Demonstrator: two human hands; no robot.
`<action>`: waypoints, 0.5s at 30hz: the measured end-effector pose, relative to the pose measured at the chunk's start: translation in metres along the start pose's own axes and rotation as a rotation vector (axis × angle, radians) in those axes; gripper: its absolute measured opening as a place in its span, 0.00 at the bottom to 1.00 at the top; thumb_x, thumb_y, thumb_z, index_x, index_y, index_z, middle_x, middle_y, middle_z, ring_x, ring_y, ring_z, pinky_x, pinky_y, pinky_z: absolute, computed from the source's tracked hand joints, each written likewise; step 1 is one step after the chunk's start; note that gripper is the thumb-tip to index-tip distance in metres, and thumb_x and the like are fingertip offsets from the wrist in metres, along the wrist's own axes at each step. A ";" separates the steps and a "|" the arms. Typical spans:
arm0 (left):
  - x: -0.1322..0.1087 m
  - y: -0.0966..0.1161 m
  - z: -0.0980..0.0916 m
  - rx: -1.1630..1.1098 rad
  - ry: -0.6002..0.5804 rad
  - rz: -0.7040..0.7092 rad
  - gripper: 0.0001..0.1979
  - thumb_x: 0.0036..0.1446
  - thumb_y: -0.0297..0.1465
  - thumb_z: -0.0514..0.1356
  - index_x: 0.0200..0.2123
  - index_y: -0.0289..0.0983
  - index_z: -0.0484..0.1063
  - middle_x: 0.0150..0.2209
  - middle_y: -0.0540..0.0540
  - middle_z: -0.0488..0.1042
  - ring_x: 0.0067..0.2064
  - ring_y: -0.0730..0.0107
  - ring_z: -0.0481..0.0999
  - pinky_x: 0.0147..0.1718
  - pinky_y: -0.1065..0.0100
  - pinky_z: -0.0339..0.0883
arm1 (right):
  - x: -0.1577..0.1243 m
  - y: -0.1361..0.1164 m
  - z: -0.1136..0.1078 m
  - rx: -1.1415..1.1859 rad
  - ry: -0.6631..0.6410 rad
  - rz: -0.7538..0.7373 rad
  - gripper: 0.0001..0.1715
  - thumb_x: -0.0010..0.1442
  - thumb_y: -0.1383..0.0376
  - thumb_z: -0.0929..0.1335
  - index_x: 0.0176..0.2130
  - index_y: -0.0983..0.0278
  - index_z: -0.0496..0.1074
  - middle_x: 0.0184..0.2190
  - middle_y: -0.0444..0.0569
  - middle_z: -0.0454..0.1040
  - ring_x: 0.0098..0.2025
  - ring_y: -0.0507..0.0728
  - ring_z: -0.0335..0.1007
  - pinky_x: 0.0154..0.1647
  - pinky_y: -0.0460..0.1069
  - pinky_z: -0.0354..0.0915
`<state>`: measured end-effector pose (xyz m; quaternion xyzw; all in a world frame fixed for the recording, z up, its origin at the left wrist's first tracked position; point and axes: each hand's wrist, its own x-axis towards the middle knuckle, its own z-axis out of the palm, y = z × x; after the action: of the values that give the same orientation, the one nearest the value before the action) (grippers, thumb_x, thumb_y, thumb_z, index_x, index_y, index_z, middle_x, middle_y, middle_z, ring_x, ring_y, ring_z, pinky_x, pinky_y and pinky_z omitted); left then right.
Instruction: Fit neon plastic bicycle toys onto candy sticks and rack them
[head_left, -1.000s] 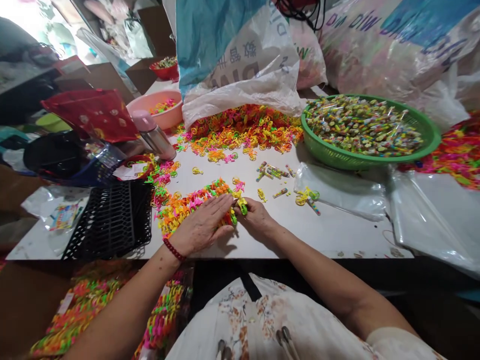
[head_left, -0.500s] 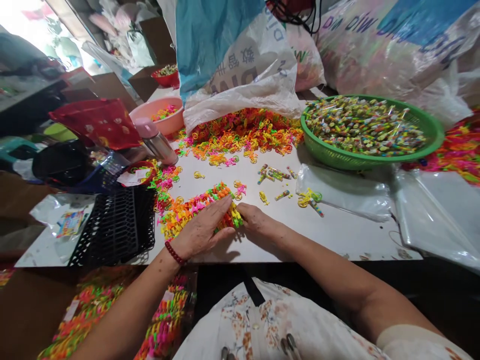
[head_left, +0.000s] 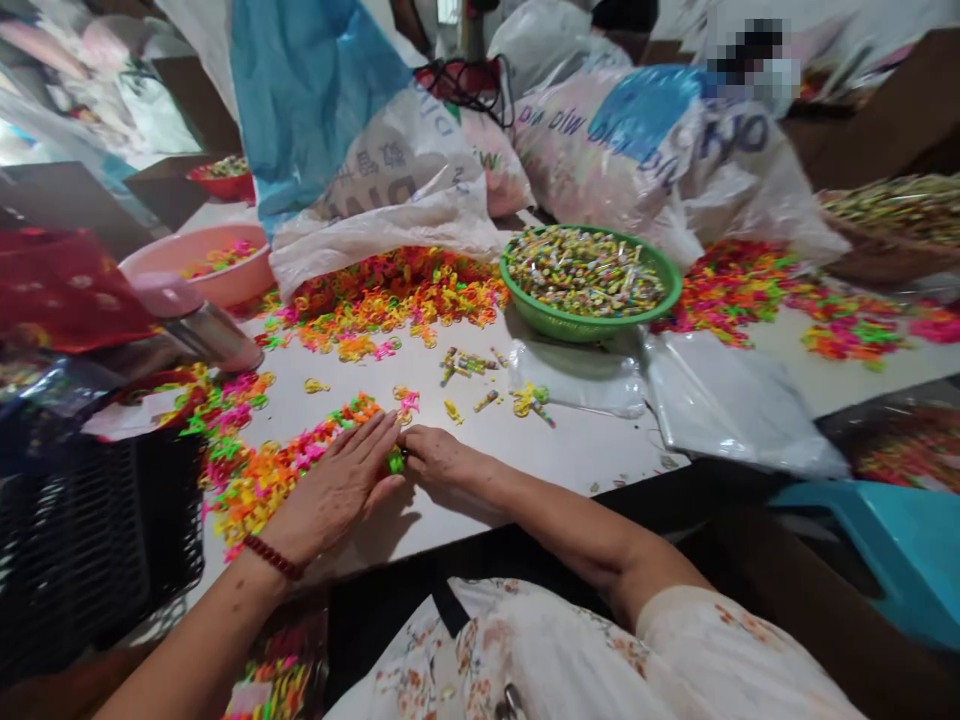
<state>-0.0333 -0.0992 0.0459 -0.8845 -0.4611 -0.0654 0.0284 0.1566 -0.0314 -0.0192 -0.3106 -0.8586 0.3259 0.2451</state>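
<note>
Small plastic toys in neon colours, packed side by side into a long row (head_left: 311, 450), lie on the white table (head_left: 461, 515) mainly to the left of the person's midline. Their row runs on a slant, its left end nearer the table's front edge and its right end farther in, so that its long axis follows roughly the same line as the left forearm. The left hand (head_left: 346, 490) is much the nearer to the bulk of it: it lies flat over the near side of the right half, fingers straight and together, thumb held apart, gripping nothing that shows. The right hand (head_left: 441, 457) sits just beyond the row's right end, facing the left fingertips, its fingers bent in beside a few green pieces (head_left: 395, 460); whether it pinches one of them cannot be told. Each toy seems a thin openwork shape with loops, too small to make out in detail. Orange and pink dominate the far part of the row and yellow the near left part, with touches of green between; the pieces look tightly bunched, with an uneven outline. Just past the left fingertips lie loose pink and orange toys (head_left: 406, 402), and a single yellow toy (head_left: 453, 411) rests beyond the right hand.
</note>
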 end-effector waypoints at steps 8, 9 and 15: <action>-0.003 0.000 -0.005 -0.051 0.035 0.006 0.38 0.63 0.47 0.51 0.70 0.42 0.39 0.70 0.42 0.50 0.69 0.57 0.54 0.64 0.54 0.55 | -0.116 0.049 -0.093 -0.599 0.450 0.587 0.10 0.62 0.66 0.67 0.44 0.66 0.69 0.46 0.57 0.66 0.43 0.60 0.67 0.43 0.53 0.66; -0.003 0.000 -0.006 -0.071 0.033 0.001 0.37 0.64 0.46 0.51 0.70 0.43 0.39 0.70 0.43 0.50 0.69 0.58 0.54 0.65 0.54 0.55 | -0.125 0.054 -0.099 -0.644 0.428 0.647 0.09 0.63 0.65 0.66 0.44 0.67 0.69 0.45 0.57 0.66 0.41 0.59 0.67 0.41 0.52 0.65; -0.001 0.004 -0.012 -0.124 -0.075 -0.026 0.32 0.66 0.46 0.47 0.68 0.37 0.50 0.69 0.41 0.52 0.70 0.59 0.51 0.67 0.55 0.49 | -0.117 0.047 -0.090 -0.474 0.434 0.579 0.09 0.65 0.68 0.61 0.41 0.67 0.70 0.38 0.55 0.72 0.40 0.58 0.68 0.40 0.50 0.63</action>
<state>-0.0319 -0.1037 0.0575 -0.8804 -0.4682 -0.0612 -0.0443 0.3102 -0.0476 -0.0186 -0.6478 -0.7156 0.1020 0.2404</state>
